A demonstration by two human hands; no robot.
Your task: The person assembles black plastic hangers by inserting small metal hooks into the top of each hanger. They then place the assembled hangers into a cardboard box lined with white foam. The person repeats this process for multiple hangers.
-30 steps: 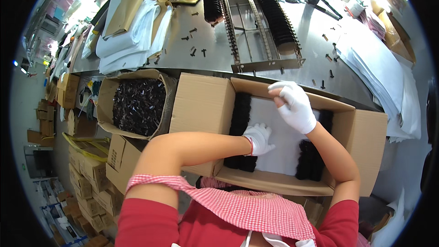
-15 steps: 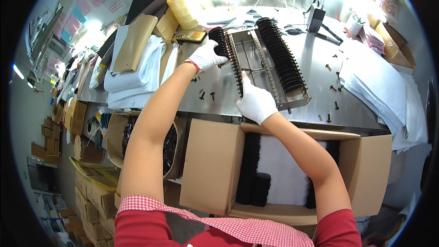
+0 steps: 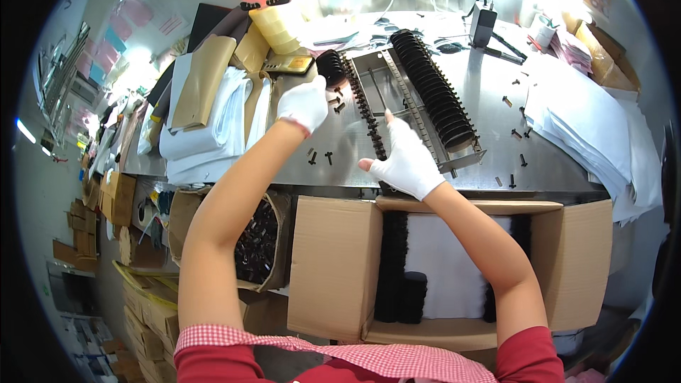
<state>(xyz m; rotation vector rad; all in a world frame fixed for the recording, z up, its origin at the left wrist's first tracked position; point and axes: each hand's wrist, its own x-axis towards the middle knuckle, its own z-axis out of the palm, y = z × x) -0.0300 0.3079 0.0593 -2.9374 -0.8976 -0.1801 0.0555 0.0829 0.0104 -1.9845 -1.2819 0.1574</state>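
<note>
Metal rack (image 3: 404,89) lies flat on the steel table (image 3: 489,99), beyond your right hand (image 3: 406,163), which overlaps its near left corner in view. Right thumb and forefinger: spread apart, forefinger pointing away from you; contact cannot be told. Your left hand (image 3: 305,105) sits left of the rack, just short of a short stack of black discs (image 3: 330,69); its fingertips are hidden, grip cannot be told. Rack's long axis runs away from you, far end leaning left. Long row of thin, round black discs (image 3: 433,92) parallels it, edged with toothed strip.
</note>
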